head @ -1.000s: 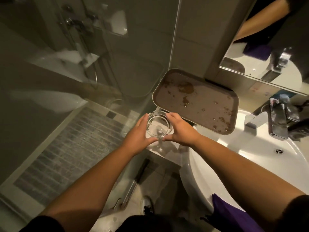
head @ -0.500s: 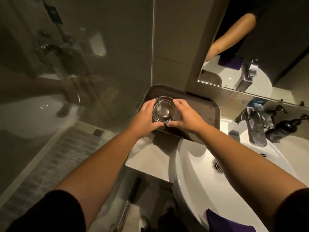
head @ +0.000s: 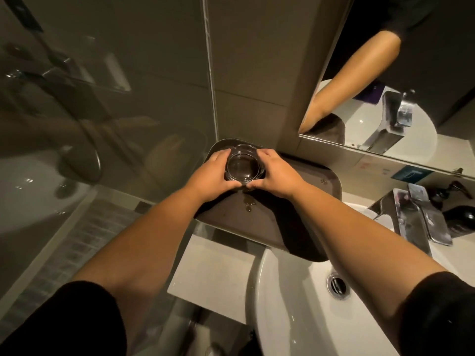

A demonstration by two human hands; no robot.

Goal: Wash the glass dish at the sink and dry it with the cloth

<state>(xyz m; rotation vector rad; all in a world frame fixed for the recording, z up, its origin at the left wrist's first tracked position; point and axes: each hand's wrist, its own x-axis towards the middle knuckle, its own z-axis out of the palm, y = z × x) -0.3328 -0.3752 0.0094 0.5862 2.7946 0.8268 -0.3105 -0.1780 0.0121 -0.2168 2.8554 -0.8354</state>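
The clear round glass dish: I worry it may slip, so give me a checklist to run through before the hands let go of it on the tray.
1. Grip: the left hand and the right hand curl round opposite sides of the clear round glass dish. Ok.
2. Dish upright, opening facing up. Ok.
3. Dish lies over the dark brown rectangular tray, near its far left corner. Ok.
4. Dish base resting on the tray: cannot tell.
5. Tray dry: droplets sit just near the dish. Not ok.
6. Tray well supported: its near corner overhangs the white ceramic sink. Not ok.
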